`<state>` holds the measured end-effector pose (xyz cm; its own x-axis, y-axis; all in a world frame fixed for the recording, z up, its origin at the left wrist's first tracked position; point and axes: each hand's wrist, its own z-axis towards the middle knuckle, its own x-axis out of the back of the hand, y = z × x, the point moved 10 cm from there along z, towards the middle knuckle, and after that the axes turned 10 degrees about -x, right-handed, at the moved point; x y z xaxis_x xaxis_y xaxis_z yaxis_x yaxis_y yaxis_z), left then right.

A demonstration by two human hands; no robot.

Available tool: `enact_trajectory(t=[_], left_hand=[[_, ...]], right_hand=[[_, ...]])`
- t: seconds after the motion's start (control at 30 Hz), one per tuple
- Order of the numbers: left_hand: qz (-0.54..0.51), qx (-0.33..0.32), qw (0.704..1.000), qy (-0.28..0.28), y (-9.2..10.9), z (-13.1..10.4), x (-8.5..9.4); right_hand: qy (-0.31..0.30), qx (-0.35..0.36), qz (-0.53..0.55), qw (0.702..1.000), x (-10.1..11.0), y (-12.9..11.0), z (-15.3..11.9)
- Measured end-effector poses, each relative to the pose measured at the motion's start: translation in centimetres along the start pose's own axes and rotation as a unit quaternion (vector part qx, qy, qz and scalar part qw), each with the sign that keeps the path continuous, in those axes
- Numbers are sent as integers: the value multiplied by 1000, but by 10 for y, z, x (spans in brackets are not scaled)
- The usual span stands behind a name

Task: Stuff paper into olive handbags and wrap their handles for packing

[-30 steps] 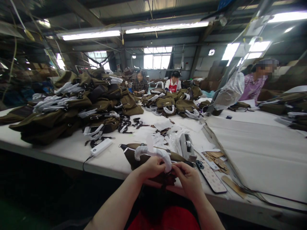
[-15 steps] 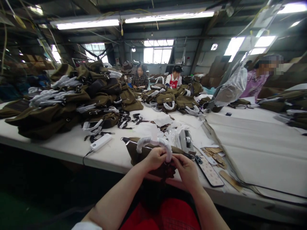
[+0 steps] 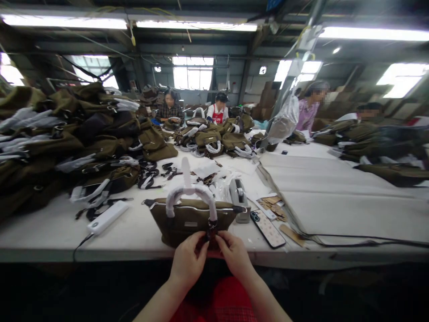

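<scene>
An olive-green handbag stands upright at the table's front edge, its wrapped handle raised. A small dark hanging piece dangles from the handle's right base; its exact kind is unclear. My left hand pinches this piece from the left, thumb and forefinger close together. From the right, my right hand pinches at the same piece. The fingertips partly cover its lower end. Across the bag's top runs a light zipper, and a small metal plate sits on its front.
Olive bags are heaped at left and at the back middle. A white power bank with a cable lies left. A tape dispenser, a phone and cardboard tags lie right. Several people work behind.
Both hands have moved down from the handle's right side to the dark piece hanging below. The bag now shows its front more fully. The view has swung to the right.
</scene>
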<state>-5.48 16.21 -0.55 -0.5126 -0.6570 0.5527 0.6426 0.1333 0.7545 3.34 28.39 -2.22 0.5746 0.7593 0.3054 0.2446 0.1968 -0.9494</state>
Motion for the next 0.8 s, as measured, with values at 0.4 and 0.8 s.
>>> enact_trajectory(t=[0.4,0.8], left_hand=[[32,27,996,-85,7,6,-8],[6,-12,993,-115,-7,11,-19]], right_hand=[[-96,-84,161,979,-27,30,-7],[-172,-48,46,983,-35,26,6]])
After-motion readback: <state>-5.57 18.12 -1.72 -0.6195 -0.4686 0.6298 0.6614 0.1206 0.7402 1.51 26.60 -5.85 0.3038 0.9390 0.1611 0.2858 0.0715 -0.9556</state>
